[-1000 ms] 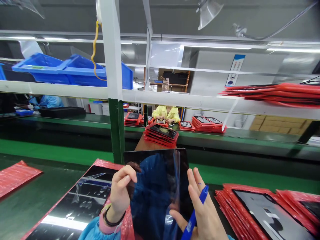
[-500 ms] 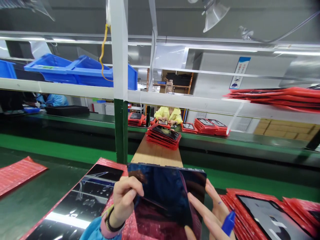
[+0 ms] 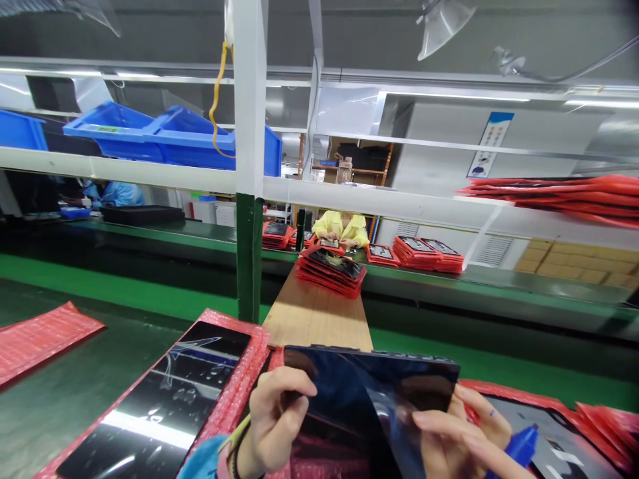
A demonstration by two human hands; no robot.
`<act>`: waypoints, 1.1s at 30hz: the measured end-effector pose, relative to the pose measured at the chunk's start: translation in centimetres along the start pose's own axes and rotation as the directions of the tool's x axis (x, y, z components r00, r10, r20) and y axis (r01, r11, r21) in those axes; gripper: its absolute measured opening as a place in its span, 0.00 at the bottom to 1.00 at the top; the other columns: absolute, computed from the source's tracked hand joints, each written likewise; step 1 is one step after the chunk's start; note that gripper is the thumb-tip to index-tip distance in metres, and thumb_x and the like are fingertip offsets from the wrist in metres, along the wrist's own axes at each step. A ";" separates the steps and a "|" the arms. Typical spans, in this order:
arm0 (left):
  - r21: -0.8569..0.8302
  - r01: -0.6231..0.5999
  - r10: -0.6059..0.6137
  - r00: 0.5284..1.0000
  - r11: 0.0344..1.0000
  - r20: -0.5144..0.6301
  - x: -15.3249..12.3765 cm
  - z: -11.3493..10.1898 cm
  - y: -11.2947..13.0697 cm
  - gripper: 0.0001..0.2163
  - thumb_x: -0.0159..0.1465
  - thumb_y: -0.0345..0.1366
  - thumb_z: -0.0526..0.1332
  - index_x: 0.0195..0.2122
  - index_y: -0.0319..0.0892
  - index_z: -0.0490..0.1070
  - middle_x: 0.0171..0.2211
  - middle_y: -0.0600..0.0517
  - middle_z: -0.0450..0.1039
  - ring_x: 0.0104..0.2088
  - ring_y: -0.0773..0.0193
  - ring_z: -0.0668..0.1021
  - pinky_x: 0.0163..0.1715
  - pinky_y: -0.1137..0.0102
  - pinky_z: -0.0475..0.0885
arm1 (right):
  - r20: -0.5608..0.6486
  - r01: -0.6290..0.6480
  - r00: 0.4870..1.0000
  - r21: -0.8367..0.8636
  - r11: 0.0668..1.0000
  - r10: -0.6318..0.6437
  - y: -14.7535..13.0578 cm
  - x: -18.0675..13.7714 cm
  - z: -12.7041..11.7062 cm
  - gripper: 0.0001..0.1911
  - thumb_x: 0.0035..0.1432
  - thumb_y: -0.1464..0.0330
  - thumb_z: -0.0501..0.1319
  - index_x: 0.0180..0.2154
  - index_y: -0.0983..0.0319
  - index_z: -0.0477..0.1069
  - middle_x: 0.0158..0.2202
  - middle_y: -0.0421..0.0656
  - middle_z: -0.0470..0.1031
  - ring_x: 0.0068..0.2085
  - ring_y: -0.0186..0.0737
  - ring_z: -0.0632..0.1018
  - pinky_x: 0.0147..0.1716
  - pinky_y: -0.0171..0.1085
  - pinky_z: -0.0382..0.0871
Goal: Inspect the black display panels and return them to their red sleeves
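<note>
I hold a dark glossy panel point(image 3: 379, 392) flat in front of me at the bottom centre, a thin clear film lifting off its face. My left hand point(image 3: 274, 419) is closed on the panel's left edge, fingers curled over it. On the right edge rests my right hand point(image 3: 459, 432), which grips the panel and also holds a blue marker point(image 3: 519, 449) between its fingers. Under the panel lies red bubble wrap point(image 3: 234, 399).
Another black panel point(image 3: 170, 399) on red wrap lies to my left; more wrapped panels point(image 3: 574, 446) are stacked at the right. A wooden board point(image 3: 319, 313) bridges to the far belt, bearing a red stack point(image 3: 329, 269). A person in yellow point(image 3: 342, 226) works opposite. Blue bins point(image 3: 150, 136) sit on the shelf.
The panel has tipped from upright to nearly flat and moved lower and to the right. Both hands went down with it, and the view shifted left.
</note>
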State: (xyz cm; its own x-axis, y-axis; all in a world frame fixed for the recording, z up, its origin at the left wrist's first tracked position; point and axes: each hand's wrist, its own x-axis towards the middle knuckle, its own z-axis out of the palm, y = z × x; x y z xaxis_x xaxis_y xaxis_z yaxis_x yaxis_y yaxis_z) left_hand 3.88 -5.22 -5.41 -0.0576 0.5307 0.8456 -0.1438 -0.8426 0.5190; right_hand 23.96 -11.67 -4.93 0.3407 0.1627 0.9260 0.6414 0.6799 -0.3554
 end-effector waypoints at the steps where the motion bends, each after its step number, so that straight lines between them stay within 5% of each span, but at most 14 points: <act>1: -0.040 0.020 -0.021 0.999 0.999 -0.043 -0.6 0.4 -0.2 0.12 0.59 0.30 0.62 0.42 0.53 0.77 0.29 0.52 0.78 0.26 0.63 0.76 0.26 0.70 0.69 | -0.017 0.023 1.000 0.027 0.999 -0.023 0.1 0.7 0.3 0.21 0.52 0.81 0.65 0.42 0.51 0.69 0.23 0.36 0.79 0.44 0.49 0.76 0.45 0.50 0.71; 5: -0.267 0.203 -0.229 0.971 0.942 -0.072 -2.0 2.0 0.0 0.29 0.64 0.34 0.59 0.64 0.61 0.53 0.29 0.55 0.74 0.25 0.66 0.73 0.28 0.71 0.69 | -0.064 0.100 0.994 0.158 0.982 -0.091 1.2 2.8 1.2 0.22 0.49 0.82 0.64 0.44 0.56 0.70 0.23 0.35 0.78 0.35 0.46 0.77 0.46 0.49 0.67; 8: -0.321 0.286 -0.319 0.946 0.903 -0.051 -2.1 2.9 1.3 0.38 0.65 0.38 0.58 0.69 0.56 0.31 0.34 0.53 0.76 0.29 0.63 0.76 0.34 0.67 0.71 | -0.041 0.109 0.994 0.235 0.966 -0.102 2.4 3.3 1.4 0.20 0.48 0.82 0.65 0.42 0.59 0.70 0.23 0.33 0.77 0.25 0.39 0.74 0.50 0.50 0.63; 10: -0.342 0.315 -0.341 0.940 0.885 -0.017 -1.9 3.3 2.2 0.40 0.66 0.40 0.57 0.69 0.54 0.26 0.41 0.49 0.78 0.35 0.59 0.78 0.41 0.64 0.72 | -0.022 0.058 0.998 0.282 0.958 -0.054 3.2 3.1 1.2 0.19 0.48 0.80 0.65 0.42 0.59 0.70 0.24 0.33 0.77 0.22 0.37 0.72 0.52 0.52 0.62; 18: -0.287 0.357 -0.352 0.933 0.889 0.070 -2.5 3.9 4.2 0.37 0.67 0.35 0.55 0.69 0.56 0.30 0.57 0.46 0.71 0.52 0.54 0.77 0.52 0.61 0.70 | 0.099 -0.347 0.938 0.329 0.878 0.333 4.7 2.3 1.0 0.18 0.45 0.72 0.70 0.40 0.55 0.70 0.25 0.34 0.74 0.28 0.40 0.73 0.52 0.53 0.61; 28: -0.206 0.548 -0.524 0.836 0.811 0.164 -4.2 2.9 2.9 0.41 0.59 0.35 0.63 0.69 0.51 0.42 0.58 0.44 0.70 0.48 0.48 0.78 0.49 0.59 0.73 | 0.126 -0.490 0.863 0.448 0.748 0.490 4.6 2.6 2.3 0.20 0.42 0.71 0.71 0.39 0.53 0.71 0.22 0.31 0.72 0.28 0.37 0.73 0.59 0.48 0.55; 30: -0.172 0.536 -0.514 0.844 0.827 0.156 -4.5 2.9 2.8 0.36 0.60 0.35 0.63 0.68 0.52 0.49 0.57 0.45 0.71 0.48 0.49 0.78 0.49 0.59 0.73 | 0.132 -0.493 0.861 0.448 0.746 0.491 4.6 2.6 2.0 0.19 0.43 0.69 0.72 0.39 0.53 0.70 0.22 0.31 0.72 0.27 0.35 0.73 0.54 0.46 0.61; 33: -0.137 0.492 -0.476 0.869 0.860 0.132 -5.3 2.8 2.7 0.29 0.60 0.35 0.62 0.63 0.53 0.61 0.53 0.45 0.74 0.47 0.49 0.79 0.48 0.58 0.74 | 0.155 -0.539 0.833 0.443 0.717 0.530 4.3 2.8 1.6 0.20 0.41 0.67 0.73 0.38 0.53 0.69 0.21 0.33 0.71 0.24 0.37 0.72 0.34 0.41 0.69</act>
State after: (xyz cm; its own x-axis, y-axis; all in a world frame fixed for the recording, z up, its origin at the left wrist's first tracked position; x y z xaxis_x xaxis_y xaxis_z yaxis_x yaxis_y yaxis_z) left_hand 6.55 -10.58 -8.14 0.1491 0.8503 0.5047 -0.2877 -0.4510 0.8449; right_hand 26.56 -7.17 -3.65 0.5173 0.6073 0.6030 -0.0282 0.7163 -0.6972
